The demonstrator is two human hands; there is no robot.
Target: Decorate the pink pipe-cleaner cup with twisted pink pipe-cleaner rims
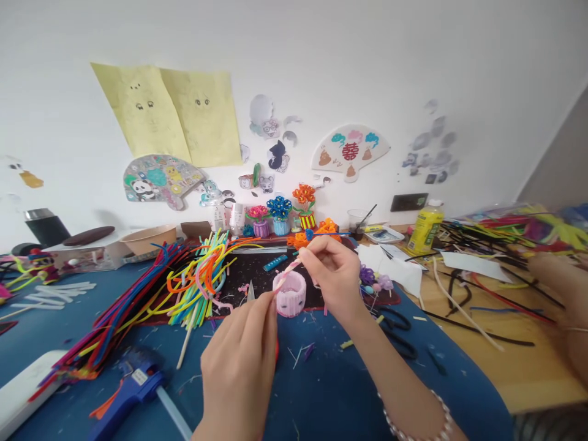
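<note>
My left hand (241,358) and my right hand (333,272) together hold a thin pink pipe cleaner (287,272) stretched between them. The left pinches its lower end, the right pinches the upper end. Just behind the stem sits a small pink cylindrical pot (289,294) made of pipe cleaners, standing on a dark mat (257,269). Small scissors (250,291) show their tip above my left hand.
A fan of coloured pipe cleaners (151,294) lies left on the blue table cover (321,392), with a blue glue gun (133,383) near the front. Finished flower pots (280,217) stand by the wall. Another person's hand (558,278) rests right, among dark pipe cleaners and a yellow bottle (425,229).
</note>
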